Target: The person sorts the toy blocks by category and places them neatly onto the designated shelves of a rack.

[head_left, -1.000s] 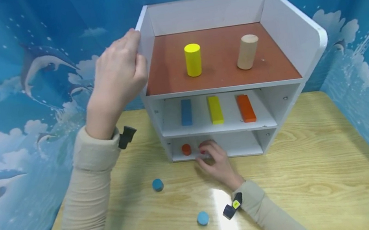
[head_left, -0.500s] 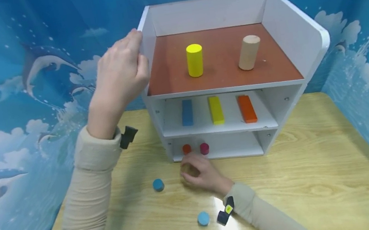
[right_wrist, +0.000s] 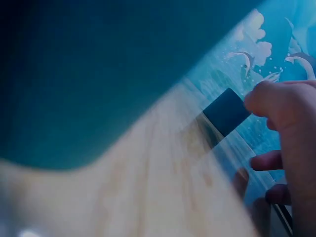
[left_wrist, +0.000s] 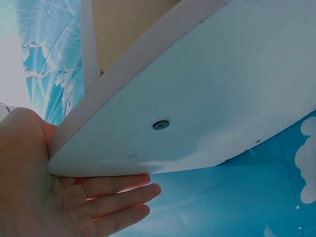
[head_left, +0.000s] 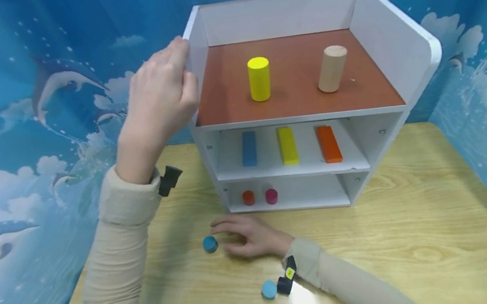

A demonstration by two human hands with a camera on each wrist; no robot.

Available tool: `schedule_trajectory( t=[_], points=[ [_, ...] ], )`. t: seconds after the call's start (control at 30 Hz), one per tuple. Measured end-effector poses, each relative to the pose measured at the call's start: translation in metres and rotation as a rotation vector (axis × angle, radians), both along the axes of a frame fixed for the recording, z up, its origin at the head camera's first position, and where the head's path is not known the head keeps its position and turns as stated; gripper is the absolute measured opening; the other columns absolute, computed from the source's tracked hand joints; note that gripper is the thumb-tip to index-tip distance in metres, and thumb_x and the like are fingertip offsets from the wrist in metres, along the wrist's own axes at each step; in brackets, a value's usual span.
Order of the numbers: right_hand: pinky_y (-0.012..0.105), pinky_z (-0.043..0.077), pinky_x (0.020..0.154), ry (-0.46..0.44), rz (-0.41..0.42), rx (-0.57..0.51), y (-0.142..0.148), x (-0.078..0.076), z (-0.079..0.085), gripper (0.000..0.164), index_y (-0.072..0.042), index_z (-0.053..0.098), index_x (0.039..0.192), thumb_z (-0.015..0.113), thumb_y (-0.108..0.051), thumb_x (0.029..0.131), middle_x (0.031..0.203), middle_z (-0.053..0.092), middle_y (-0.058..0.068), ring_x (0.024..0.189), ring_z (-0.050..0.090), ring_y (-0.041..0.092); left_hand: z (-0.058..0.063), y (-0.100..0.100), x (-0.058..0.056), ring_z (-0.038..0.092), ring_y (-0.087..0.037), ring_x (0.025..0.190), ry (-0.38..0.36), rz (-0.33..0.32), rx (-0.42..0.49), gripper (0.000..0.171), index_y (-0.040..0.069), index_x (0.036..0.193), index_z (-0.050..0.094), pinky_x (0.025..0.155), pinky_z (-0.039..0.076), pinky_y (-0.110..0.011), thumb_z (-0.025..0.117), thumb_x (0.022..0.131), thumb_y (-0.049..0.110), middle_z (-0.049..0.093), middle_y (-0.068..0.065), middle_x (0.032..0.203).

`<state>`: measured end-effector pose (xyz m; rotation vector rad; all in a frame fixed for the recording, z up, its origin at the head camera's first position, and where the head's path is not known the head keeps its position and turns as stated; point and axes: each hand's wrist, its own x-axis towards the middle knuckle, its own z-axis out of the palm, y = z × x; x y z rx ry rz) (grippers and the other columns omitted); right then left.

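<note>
My left hand (head_left: 158,91) grips the upper left side panel of a white toy shelf unit (head_left: 295,119). In the left wrist view its straight fingers (left_wrist: 121,200) lie along the edge of the white panel (left_wrist: 163,98), and the thumb is mostly hidden. Low over the wooden table (head_left: 407,232), my right hand (head_left: 248,234) has its fingers parted beside a dark blue cylinder (head_left: 210,244). The right wrist view has this blue cylinder (right_wrist: 227,112) right at a fingertip. Near the right wrist strap lies a light blue disc (head_left: 269,289).
On the top shelf stand a yellow cylinder (head_left: 259,79) and a plain wood cylinder (head_left: 332,69). The middle shelf holds a blue block (head_left: 249,149), a yellow block (head_left: 288,146) and an orange block (head_left: 329,144). Below are an orange cylinder (head_left: 248,198) and a crimson cylinder (head_left: 271,196).
My right hand has let go of the crimson cylinder on the bottom shelf, then moved left and toward me to the dark blue cylinder. The left hand has stayed on the panel.
</note>
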<state>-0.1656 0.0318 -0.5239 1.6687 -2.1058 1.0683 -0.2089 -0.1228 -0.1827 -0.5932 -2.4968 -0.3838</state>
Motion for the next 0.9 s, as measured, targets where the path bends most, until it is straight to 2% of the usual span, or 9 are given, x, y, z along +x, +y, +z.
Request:
schedule_trajectory(
  t=[0.17, 0.33, 0.53, 0.7, 0.9],
  points=[
    [0.032, 0.031, 0.115, 0.02, 0.047, 0.1, -0.0042, -0.0031, -0.0009, 0.057, -0.013, 0.053, 0.141, 0.068, -0.031, 0.089, 0.15, 0.046, 0.011, 0.14, 0.04, 0.019, 0.0, -0.0004, -0.0003, 0.05, -0.035, 0.131, 0.001, 0.0, 0.002, 0.051, 0.003, 0.146, 0.046, 0.096, 0.049, -0.056, 0.032, 0.1, 0.016, 0.042, -0.015, 0.152],
    [0.036, 0.027, 0.117, -0.008, 0.06, 0.161, -0.0057, -0.0034, 0.0002, 0.058, -0.018, 0.049, 0.145, 0.065, -0.034, 0.092, 0.155, 0.04, 0.008, 0.144, 0.033, 0.018, 0.0001, 0.0, -0.0003, 0.051, -0.036, 0.13, 0.007, -0.004, 0.002, 0.05, 0.002, 0.145, 0.048, 0.094, 0.05, -0.056, 0.032, 0.099, 0.015, 0.043, -0.016, 0.152],
    [0.03, 0.031, 0.114, -0.036, 0.057, 0.176, -0.0061, -0.0043, -0.0007, 0.053, -0.02, 0.052, 0.143, 0.065, -0.034, 0.093, 0.149, 0.047, 0.008, 0.137, 0.041, 0.016, -0.0003, -0.0003, -0.0004, 0.052, -0.036, 0.129, 0.005, -0.001, 0.003, 0.05, 0.003, 0.146, 0.047, 0.093, 0.051, -0.056, 0.032, 0.099, 0.016, 0.043, -0.016, 0.152],
    [0.021, 0.036, 0.105, -0.051, 0.057, 0.191, -0.0064, -0.0044, -0.0018, 0.048, -0.024, 0.056, 0.14, 0.064, -0.035, 0.094, 0.143, 0.053, 0.0, 0.127, 0.046, 0.01, 0.0001, -0.0008, -0.0007, 0.053, -0.036, 0.128, 0.015, -0.001, 0.002, 0.049, 0.002, 0.144, 0.048, 0.093, 0.051, -0.055, 0.032, 0.099, 0.015, 0.044, -0.016, 0.151],
    [0.018, 0.036, 0.102, -0.056, 0.068, 0.18, -0.0066, -0.0042, -0.0013, 0.046, -0.024, 0.058, 0.137, 0.065, -0.035, 0.094, 0.141, 0.055, -0.002, 0.123, 0.047, 0.009, 0.0007, -0.0011, -0.0007, 0.053, -0.036, 0.128, 0.015, 0.0, 0.0, 0.049, 0.002, 0.144, 0.049, 0.092, 0.051, -0.055, 0.032, 0.099, 0.015, 0.043, -0.016, 0.151]
  ],
)
